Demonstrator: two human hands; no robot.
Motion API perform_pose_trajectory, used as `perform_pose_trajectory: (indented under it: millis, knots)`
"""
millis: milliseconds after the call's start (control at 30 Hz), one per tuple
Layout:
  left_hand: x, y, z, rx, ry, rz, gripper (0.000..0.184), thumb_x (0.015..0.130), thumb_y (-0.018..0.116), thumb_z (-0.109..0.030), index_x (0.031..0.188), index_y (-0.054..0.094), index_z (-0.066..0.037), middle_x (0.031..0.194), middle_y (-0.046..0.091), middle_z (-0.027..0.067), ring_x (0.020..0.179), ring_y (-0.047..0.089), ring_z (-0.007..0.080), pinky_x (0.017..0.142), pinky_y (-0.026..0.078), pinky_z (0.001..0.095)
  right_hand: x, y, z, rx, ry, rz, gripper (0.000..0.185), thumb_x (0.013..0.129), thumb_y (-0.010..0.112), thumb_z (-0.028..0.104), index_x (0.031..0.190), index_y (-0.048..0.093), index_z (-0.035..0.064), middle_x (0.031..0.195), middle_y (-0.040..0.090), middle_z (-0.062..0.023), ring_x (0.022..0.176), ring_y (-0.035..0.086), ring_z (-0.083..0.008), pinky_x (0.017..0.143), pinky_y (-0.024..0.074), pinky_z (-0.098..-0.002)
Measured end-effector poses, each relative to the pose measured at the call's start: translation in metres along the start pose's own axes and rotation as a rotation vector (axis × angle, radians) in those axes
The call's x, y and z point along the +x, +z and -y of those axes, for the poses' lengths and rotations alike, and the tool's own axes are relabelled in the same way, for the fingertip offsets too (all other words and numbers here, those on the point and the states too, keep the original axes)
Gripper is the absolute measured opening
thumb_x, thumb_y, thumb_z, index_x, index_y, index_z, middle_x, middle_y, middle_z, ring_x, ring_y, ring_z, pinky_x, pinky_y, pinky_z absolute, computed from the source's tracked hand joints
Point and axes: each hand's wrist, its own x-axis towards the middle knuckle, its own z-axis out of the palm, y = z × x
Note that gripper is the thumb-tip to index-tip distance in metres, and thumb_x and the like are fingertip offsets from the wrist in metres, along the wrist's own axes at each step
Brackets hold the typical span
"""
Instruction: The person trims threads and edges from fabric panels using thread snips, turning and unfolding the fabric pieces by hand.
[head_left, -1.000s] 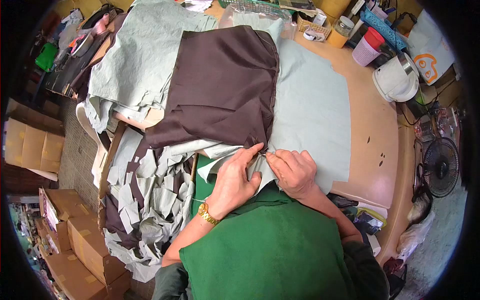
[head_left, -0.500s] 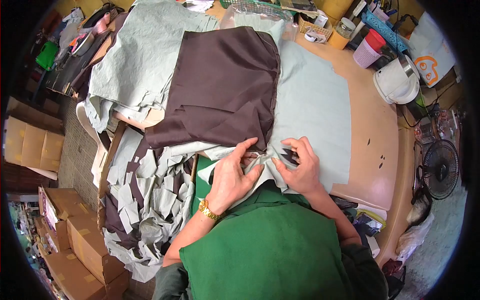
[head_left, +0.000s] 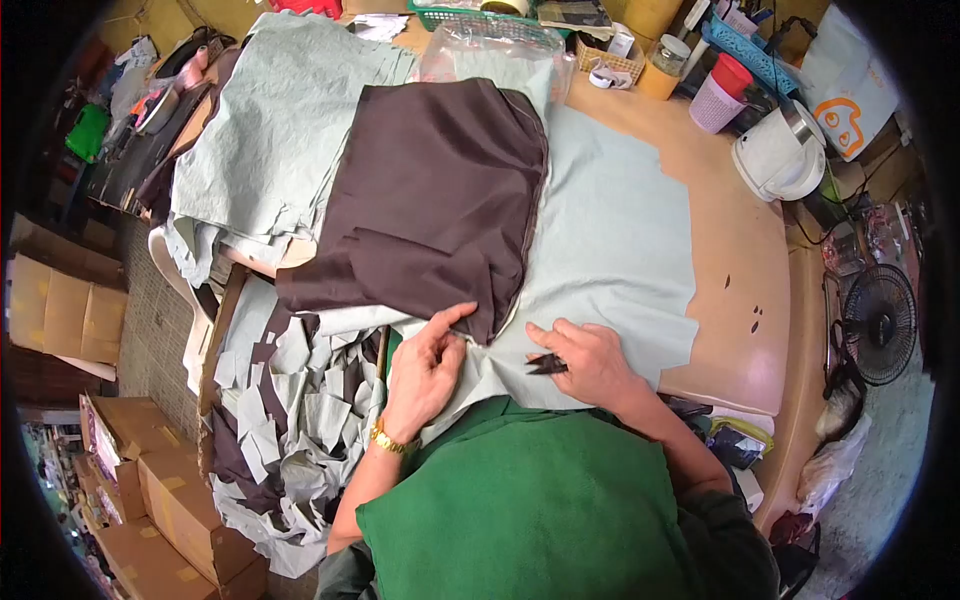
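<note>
A dark brown fabric piece [head_left: 430, 190] lies over a pale grey-green cloth [head_left: 620, 240] on the table, a seam running along its right edge. My left hand [head_left: 425, 372] is closed on the pale cloth by the brown piece's lower corner. Its index finger rests on the brown fabric, and the thumb's grip is partly hidden. Small black thread snips [head_left: 546, 364] stick out of my right hand [head_left: 597, 368], which is wrapped round them just right of that corner. The pale cloth is creased between both hands.
A box of fabric scraps [head_left: 300, 420] stands at my left, with cardboard boxes [head_left: 170, 480] beyond it. More pale cloth [head_left: 280, 130] is stacked at the table's far left. A white kettle [head_left: 780, 155], a lilac cup [head_left: 716, 105] and a black fan [head_left: 880, 325] are on the right.
The brown fabric's lower corner has come nearer to me and slightly left. My left hand has shifted left and down with it. My right hand has let go of the cloth and drawn back, keeping the snips.
</note>
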Motion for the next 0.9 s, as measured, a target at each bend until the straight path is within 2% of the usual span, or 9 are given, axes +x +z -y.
perform_pose_trajectory:
  millis: [100,200,300,367,433,500,533,733,900]
  knots:
    - [-0.008,0.004,0.011,-0.027,-0.009,0.036,0.044,0.089,0.057,0.001,0.133,0.056,-0.005,0.070,0.056,-0.0049,0.066,0.045,0.0024,0.063,0.039,0.0197,-0.003,-0.004,0.000,0.029,-0.035,0.039,0.045,0.075,0.078,0.023,0.118,0.068,0.0116,0.080,0.056,-0.0052,0.058,0.055,-0.0257,0.056,0.0466,-0.0363]
    - [-0.009,0.007,0.016,-0.358,-0.035,-0.048,0.051,0.087,0.062,0.007,0.134,0.043,-0.001,0.080,0.065,0.0001,0.071,0.054,0.0020,0.068,0.044,0.0180,-0.005,0.002,0.000,0.063,-0.063,-0.005,0.042,0.076,0.078,0.025,0.115,0.069,0.0111,0.077,0.055,-0.0051,0.055,0.053,-0.0256,0.053,0.0454,-0.0348]
    - [-0.008,0.004,0.004,-0.460,-0.094,-0.019,0.058,0.087,0.067,0.005,0.137,0.036,0.000,0.085,0.067,0.0039,0.076,0.060,0.0052,0.071,0.047,0.0194,0.008,-0.003,0.012,0.275,-0.081,-0.146,0.039,0.075,0.077,0.025,0.112,0.069,0.0126,0.075,0.052,-0.0037,0.053,0.051,-0.0238,0.049,0.0445,-0.0329]
    - [-0.006,0.004,0.009,-0.507,-0.076,0.011,0.062,0.087,0.069,0.004,0.138,0.034,0.000,0.087,0.068,0.0056,0.077,0.061,0.0062,0.072,0.048,0.0200,0.015,-0.001,0.027,0.273,-0.299,-0.219,0.033,0.075,0.076,0.023,0.107,0.070,0.0148,0.073,0.049,-0.0017,0.052,0.049,-0.0197,0.047,0.0432,-0.0303]
    - [-0.003,0.004,0.009,-0.555,-0.050,0.046,0.065,0.087,0.071,0.002,0.139,0.032,-0.001,0.090,0.069,0.0073,0.078,0.062,0.0073,0.073,0.048,0.0206,0.016,0.009,0.030,0.209,-0.327,-0.222,0.027,0.077,0.072,0.018,0.104,0.072,0.0165,0.072,0.048,0.0004,0.051,0.048,-0.0153,0.047,0.0427,-0.0284]
    - [-0.001,0.004,0.008,-0.684,-0.080,0.068,0.069,0.086,0.074,-0.003,0.140,0.031,0.000,0.090,0.070,0.0084,0.079,0.063,0.0081,0.074,0.049,0.0216,0.021,0.015,0.028,0.094,-0.415,-0.223,0.037,0.065,0.074,0.011,0.102,0.073,0.0155,0.070,0.049,0.0009,0.053,0.049,-0.0128,0.047,0.0401,-0.0284]
    - [-0.001,0.004,0.007,-0.685,-0.082,0.062,0.069,0.086,0.074,-0.003,0.140,0.031,0.000,0.090,0.070,0.0084,0.079,0.063,0.0081,0.074,0.049,0.0216,0.021,0.020,0.027,0.083,-0.450,-0.259,0.041,0.061,0.070,0.012,0.101,0.074,0.0144,0.070,0.050,0.0015,0.053,0.047,-0.0128,0.048,0.0395,-0.0277]
    - [-0.002,0.001,0.005,-0.668,-0.130,0.080,0.071,0.087,0.075,-0.004,0.141,0.030,0.000,0.081,0.068,0.0042,0.074,0.061,0.0065,0.070,0.048,0.0206,0.026,0.024,0.027,0.160,-0.457,-0.267,0.026,0.063,0.070,0.009,0.089,0.070,0.0102,0.073,0.053,0.0012,0.053,0.049,-0.0157,0.049,0.0403,-0.0293]
    - [0.000,0.003,0.008,-0.587,-0.118,0.034,0.068,0.086,0.072,0.002,0.140,0.030,-0.001,0.078,0.066,0.0038,0.072,0.061,0.0059,0.068,0.048,0.0201,0.018,0.032,0.023,0.218,-0.414,-0.259,0.025,0.063,0.071,0.010,0.087,0.069,0.0105,0.074,0.055,0.0012,0.054,0.051,-0.0158,0.050,0.0414,-0.0293]
